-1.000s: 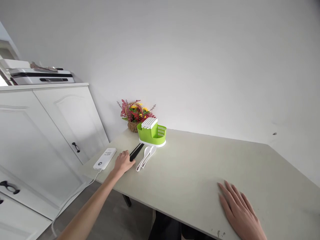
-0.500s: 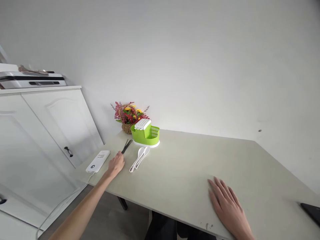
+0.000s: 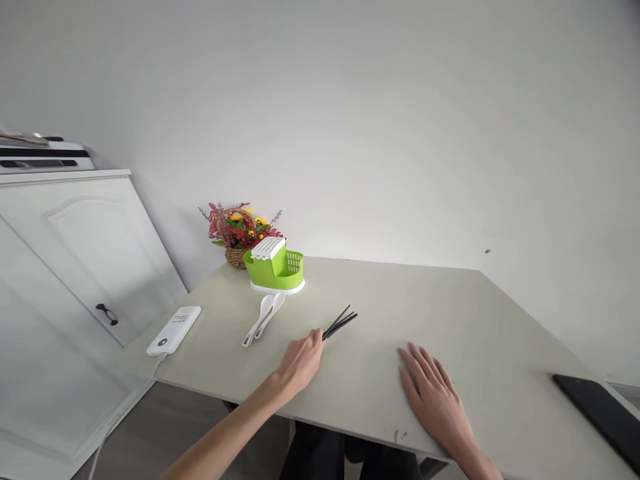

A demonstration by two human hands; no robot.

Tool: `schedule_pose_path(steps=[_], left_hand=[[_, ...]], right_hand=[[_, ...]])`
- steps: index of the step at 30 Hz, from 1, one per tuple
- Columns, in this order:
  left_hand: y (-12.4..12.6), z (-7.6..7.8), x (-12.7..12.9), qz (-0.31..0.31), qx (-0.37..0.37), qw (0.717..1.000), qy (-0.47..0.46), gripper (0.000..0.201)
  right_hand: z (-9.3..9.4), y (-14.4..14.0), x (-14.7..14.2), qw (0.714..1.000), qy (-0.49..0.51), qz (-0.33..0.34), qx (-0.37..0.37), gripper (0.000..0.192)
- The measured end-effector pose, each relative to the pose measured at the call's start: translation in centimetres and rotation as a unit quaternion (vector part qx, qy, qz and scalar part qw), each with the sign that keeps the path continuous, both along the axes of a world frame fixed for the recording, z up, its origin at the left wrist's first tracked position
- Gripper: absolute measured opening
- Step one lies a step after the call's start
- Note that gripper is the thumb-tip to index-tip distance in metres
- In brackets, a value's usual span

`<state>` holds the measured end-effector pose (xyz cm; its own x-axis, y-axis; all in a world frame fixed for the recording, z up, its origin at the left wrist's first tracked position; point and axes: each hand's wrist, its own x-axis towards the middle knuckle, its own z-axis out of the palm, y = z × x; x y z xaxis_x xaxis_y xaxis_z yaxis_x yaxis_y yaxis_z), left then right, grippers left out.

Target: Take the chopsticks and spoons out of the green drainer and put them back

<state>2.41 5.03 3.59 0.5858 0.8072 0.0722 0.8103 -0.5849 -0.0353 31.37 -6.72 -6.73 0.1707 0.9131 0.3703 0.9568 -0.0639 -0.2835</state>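
My left hand (image 3: pixel 302 361) is closed around several thin black chopsticks (image 3: pixel 341 323), whose ends fan out to the right past my fingers. It is just above or on the table, right of two white spoons (image 3: pixel 263 319) that lie side by side. Behind the spoons stands a green utensil holder (image 3: pixel 273 270) with a slotted white top and a white base. My right hand (image 3: pixel 431 392) lies flat, palm down, on the table (image 3: pixel 380 293), fingers stretched out and holding nothing.
A basket of artificial flowers (image 3: pixel 240 233) stands behind the holder by the wall. At the table's left edge lies a white power bank (image 3: pixel 174 331) with a cable. A black phone-like slab (image 3: pixel 600 413) lies at the right. White cabinets (image 3: pixel 95 267) flank the left side.
My left hand has carried the chopsticks rightward, from left of the spoons to their right. My right hand stays flat on the table. The view has turned slightly right.
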Motion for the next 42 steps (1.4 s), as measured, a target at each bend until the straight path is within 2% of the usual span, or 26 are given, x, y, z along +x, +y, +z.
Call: schedule_pose_path(steps=[2, 5, 10, 13, 16, 18, 21, 24, 27, 31, 37, 42], left_hand=[[0.0, -0.7, 1.2, 0.001, 0.020, 1.000, 0.011, 0.032], [0.1, -1.1, 2.0, 0.015, 0.047, 0.999, 0.020, 0.029], [0.2, -0.5, 2.3, 0.021, 0.081, 0.996, 0.012, 0.018], [0.4, -0.2, 1.7, 0.010, 0.112, 0.994, -0.014, 0.014], [1.2, 0.0, -0.1, 0.010, 0.148, 0.988, -0.051, 0.016], [2.1, 0.0, -1.9, 0.033, 0.171, 0.982, -0.070, 0.019], [3.7, 0.0, -5.3, 0.094, 0.209, 0.970, -0.080, 0.027], [4.9, -0.3, -8.4, 0.176, 0.230, 0.955, -0.064, 0.047], [5.7, -0.8, -10.3, 0.240, 0.204, 0.949, -0.026, 0.067], [6.4, -0.7, -10.7, 0.288, 0.156, 0.945, 0.023, 0.064], [7.2, 0.5, -9.0, 0.250, 0.060, 0.965, 0.059, 0.039], [7.2, 0.5, -7.8, 0.221, 0.029, 0.973, 0.058, 0.035]], right_hand=[[0.4, 0.0, -0.1, 1.000, 0.000, -0.003, -0.013, 0.062], [0.6, 0.0, -0.1, 1.000, 0.004, -0.005, -0.023, 0.063], [0.3, 0.0, 0.1, 1.000, 0.010, -0.002, -0.009, 0.062], [0.3, 0.0, 0.1, 1.000, 0.008, -0.004, -0.003, 0.061], [0.3, 0.0, 0.0, 1.000, 0.003, -0.008, -0.003, 0.061], [0.3, 0.0, 0.0, 1.000, 0.002, -0.008, -0.006, 0.061], [0.3, 0.0, 0.0, 1.000, 0.005, -0.007, -0.006, 0.061], [0.2, 0.0, 0.1, 1.000, 0.008, -0.008, -0.001, 0.061], [0.1, 0.0, 0.1, 1.000, 0.007, -0.008, -0.006, 0.062], [0.1, -0.1, 0.2, 1.000, 0.007, -0.008, -0.014, 0.062], [0.3, -0.2, 0.2, 1.000, -0.003, -0.006, -0.014, 0.062], [0.3, -0.2, 0.2, 1.000, -0.012, -0.009, -0.016, 0.062]])
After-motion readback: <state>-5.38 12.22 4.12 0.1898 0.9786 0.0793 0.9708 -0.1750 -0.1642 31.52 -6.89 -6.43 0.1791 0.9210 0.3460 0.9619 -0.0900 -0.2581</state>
